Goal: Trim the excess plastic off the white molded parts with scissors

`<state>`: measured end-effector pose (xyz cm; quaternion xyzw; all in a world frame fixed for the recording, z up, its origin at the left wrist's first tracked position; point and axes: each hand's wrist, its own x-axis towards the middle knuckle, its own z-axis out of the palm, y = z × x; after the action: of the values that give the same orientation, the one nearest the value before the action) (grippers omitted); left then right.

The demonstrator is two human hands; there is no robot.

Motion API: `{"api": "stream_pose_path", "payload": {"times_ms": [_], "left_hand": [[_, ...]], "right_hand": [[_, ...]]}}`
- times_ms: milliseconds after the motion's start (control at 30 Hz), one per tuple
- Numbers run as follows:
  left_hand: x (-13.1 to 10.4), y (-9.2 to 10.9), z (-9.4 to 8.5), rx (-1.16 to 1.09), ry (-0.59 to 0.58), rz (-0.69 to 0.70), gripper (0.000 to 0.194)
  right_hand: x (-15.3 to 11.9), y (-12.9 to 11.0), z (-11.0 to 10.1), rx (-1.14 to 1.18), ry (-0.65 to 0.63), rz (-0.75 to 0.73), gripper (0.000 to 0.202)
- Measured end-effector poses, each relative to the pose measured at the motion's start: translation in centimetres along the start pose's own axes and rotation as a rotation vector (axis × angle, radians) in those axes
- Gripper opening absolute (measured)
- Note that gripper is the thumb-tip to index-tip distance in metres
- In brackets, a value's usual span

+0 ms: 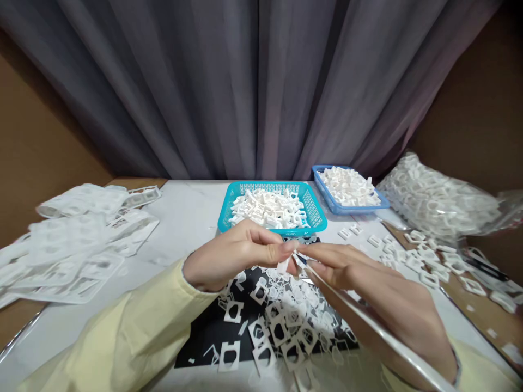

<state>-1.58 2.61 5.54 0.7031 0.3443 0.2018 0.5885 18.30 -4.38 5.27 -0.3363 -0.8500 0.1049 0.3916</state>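
"Long pale strip comes closest to the camera, slanting from the right hand toward the lower right corner. What are the hands doing?"

"The left hand pinches a small white piece between thumb and fingers. The right grips the strip's upper end, along with something dark I can't make out."

"How far along does it look?"

"Partway, I'd judge. The turquoise basket and the blue basket are both heaped with small white parts, and cut-out frames lie scattered over the black mat. But the white sheets piled at left look largely whole, so plenty seems left."

"And the clear bag on the right?"

"Stuffed with white pieces; whether they're finished, I can't tell."

"Where's the piece, against the hands?"

"Between them: held at the left fingertips, with the right fingertips right up against it. It's over the mat, nearer the camera than the turquoise basket and apart from it."
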Motion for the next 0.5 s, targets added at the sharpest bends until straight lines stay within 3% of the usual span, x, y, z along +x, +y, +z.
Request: {"api": "stream_pose_path", "payload": {"times_ms": [167,500], "left_hand": [[0.06,-0.09,0.09,-0.176,-0.028,-0.049,0.028],[0.42,-0.01,0.43,-0.424,-0.047,-0.115,0.028]], "right_hand": [[0.03,-0.09,0.15,-0.086,0.022,-0.027,0.011],[0.76,-0.11,0.45,-0.297,0.002,-0.084,0.034]]}}
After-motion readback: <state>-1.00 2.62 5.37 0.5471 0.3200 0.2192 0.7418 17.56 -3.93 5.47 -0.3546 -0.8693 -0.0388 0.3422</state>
